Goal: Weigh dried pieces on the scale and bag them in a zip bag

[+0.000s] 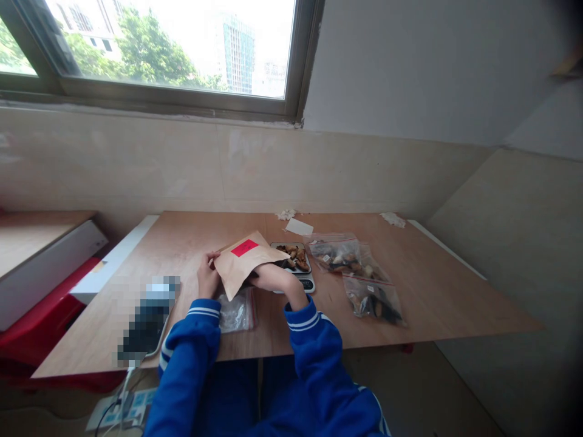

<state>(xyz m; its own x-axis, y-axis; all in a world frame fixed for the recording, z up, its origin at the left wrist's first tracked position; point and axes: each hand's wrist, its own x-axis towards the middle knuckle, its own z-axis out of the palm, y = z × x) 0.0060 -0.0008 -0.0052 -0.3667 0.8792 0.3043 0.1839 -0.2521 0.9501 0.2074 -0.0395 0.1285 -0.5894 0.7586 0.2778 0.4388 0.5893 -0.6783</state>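
Note:
A brown paper bag with a red label is tilted above the table in front of me. My left hand grips its left edge, fingers closed on the paper. My right hand reaches into the bag's mouth; its fingers are hidden inside. Just behind my right hand, brown dried pieces, perhaps mushrooms, lie on a tray on a small white digital scale. Below the paper bag lies a clear zip bag, partly covered by it and my left sleeve.
Several zip bags of dried pieces lie right of the scale, one nearer the front edge. A white card and crumpled white scraps are at the back. A blurred phone-like device with a cable lies left.

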